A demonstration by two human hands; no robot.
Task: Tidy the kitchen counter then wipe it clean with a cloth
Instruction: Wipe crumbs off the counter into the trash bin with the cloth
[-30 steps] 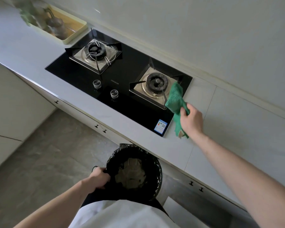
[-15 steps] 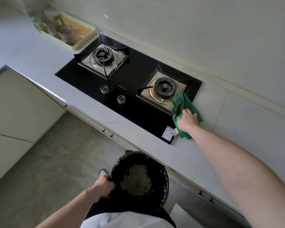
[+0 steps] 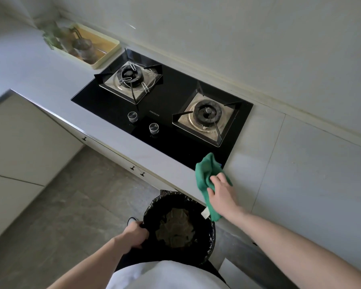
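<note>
Since the earlier frames the green cloth point(image 3: 206, 174) has been drawn off the hob's right corner toward the counter's point(image 3: 279, 163) front edge, above the bin, which suggests crumbs are being swept into it. Going left to right: the left hand point(image 3: 133, 234) curls round the rim of the black-lined bin point(image 3: 208, 236), holding it under the edge. The right hand point(image 3: 222, 192) presses the cloth down, fingers gathered on it. The bin's contents are indistinct, and the jars in the far tray point(image 3: 111, 50) are blurred.
</note>
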